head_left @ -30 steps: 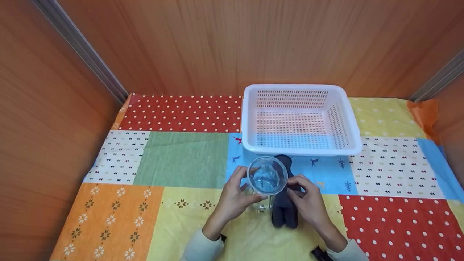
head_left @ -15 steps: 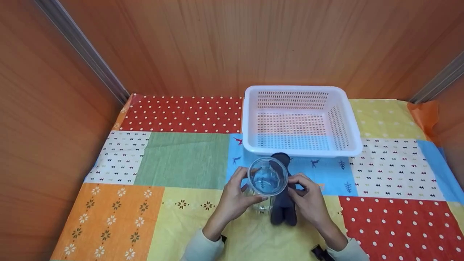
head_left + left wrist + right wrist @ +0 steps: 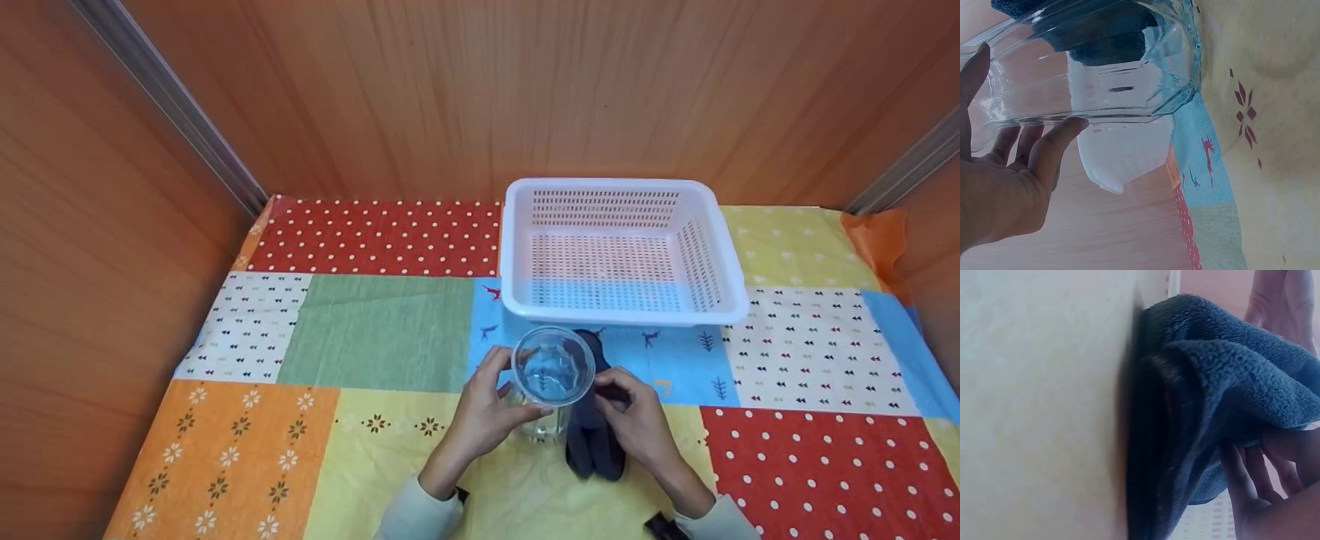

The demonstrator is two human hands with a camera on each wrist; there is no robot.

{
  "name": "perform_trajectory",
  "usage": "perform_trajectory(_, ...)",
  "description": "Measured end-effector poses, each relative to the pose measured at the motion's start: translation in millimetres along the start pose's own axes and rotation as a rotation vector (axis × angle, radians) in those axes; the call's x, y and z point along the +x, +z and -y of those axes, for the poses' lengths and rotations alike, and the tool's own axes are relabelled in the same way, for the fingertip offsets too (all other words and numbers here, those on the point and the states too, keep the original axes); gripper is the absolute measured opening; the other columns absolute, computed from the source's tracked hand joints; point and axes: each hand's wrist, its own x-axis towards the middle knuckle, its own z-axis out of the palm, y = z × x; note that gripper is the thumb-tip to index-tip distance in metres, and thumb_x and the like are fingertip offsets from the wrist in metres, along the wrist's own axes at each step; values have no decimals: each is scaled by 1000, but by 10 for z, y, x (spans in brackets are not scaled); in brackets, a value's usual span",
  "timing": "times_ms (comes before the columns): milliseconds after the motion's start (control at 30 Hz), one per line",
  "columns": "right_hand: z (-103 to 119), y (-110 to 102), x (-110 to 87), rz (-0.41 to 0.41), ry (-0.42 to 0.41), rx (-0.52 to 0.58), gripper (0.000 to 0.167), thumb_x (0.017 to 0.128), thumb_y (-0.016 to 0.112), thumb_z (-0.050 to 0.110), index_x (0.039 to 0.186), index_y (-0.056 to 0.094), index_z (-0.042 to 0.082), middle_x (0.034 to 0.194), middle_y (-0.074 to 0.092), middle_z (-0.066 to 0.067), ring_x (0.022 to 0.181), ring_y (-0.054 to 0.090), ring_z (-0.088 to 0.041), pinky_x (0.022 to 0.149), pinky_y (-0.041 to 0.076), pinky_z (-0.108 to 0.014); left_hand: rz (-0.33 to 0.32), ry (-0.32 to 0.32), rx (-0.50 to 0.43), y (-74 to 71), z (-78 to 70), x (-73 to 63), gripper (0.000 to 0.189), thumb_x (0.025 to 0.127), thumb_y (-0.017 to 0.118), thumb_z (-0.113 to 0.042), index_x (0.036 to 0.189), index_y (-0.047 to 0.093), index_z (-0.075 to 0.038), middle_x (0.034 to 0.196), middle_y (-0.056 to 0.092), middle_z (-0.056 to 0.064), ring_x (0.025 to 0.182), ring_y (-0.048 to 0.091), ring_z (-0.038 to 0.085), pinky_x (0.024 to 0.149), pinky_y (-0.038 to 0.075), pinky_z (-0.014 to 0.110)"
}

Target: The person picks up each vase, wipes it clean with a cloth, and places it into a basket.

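Observation:
A clear glass tumbler (image 3: 553, 367) stands mouth-up in the left hand (image 3: 484, 409), whose thumb and fingers curl round its side. In the left wrist view the tumbler (image 3: 1123, 84) shows a faceted base near the tablecloth. My right hand (image 3: 639, 416) pinches a dark blue-grey towel (image 3: 594, 442) against the tumbler's right side. Seen from the right wrist, the towel (image 3: 1230, 382) is fuzzy and folded, its lower edge hanging at the tablecloth. The towel covers part of the right fingertips (image 3: 1233, 458).
A white perforated plastic basket (image 3: 624, 311) sits just beyond the hands, with nothing inside. A patchwork tablecloth (image 3: 382, 322) covers the table. Wooden panels (image 3: 480, 97) enclose the back and both sides.
The towel first shifted slightly toward the basket, then back toward the person, its lower end swinging a little right. The right hand moved slightly with it. The left hand and tumbler stayed almost still.

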Motion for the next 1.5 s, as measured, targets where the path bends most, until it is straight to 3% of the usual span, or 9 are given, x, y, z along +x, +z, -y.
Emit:
perform_trajectory(233, 223, -15, 9, 8, -18, 25, 25, 89, 68, -22, 104, 74, -4, 103, 70, -2, 97, 69, -7, 82, 60, -19, -4, -2, -1, -3, 7, 3, 63, 80, 94, -11, 135, 62, -14, 131, 59, 3, 127, 54, 30, 106, 49, 68)
perform_trajectory(467, 394, -45, 47, 9, -52, 11, 27, 89, 69, -21, 107, 75, -2, 108, 70, -13, 102, 68, -7, 85, 60, -19, -14, 15, 15, 10, 1, 4, 61, 79, 94, -11, 132, 64, -15, 128, 60, 4, 127, 54, 31, 105, 49, 68)
perform_trajectory(767, 233, -45, 19, 19, -51, 29, 28, 88, 68, -24, 104, 75, -2, 105, 70, -2, 99, 68, -7, 81, 61, -20, -9, 14, 0, 11, 6, 2, 61, 80, 94, -12, 133, 63, -15, 130, 60, 3, 128, 54, 30, 106, 49, 67)
perform_trajectory(1133, -24, -16, 13, 7, 10, -13, 26, 87, 66, -26, 98, 70, -2, 103, 69, -16, 95, 66, -2, 78, 57, -15, -10, 22, -20, 4, 6, -5, 63, 80, 94, -13, 135, 63, -17, 131, 60, 2, 128, 54, 29, 106, 48, 69)
perform_trajectory(1333, 0, -12, 11, 8, -1, -15, 23, 88, 67, -24, 99, 71, -4, 100, 70, -5, 94, 67, -2, 79, 57, -16, -10, 21, 11, 4, 13, -4, 63, 80, 94, -14, 134, 63, -16, 129, 60, 3, 127, 54, 30, 106, 49, 67)
perform_trajectory(1500, 155, -25, 29, 9, -12, 5, 25, 88, 69, -22, 101, 75, -2, 99, 70, 2, 93, 69, -6, 81, 59, -18, -12, 15, 25, 6, 12, 7, 63, 79, 94, -12, 135, 63, -15, 130, 60, 4, 127, 55, 31, 105, 50, 67)
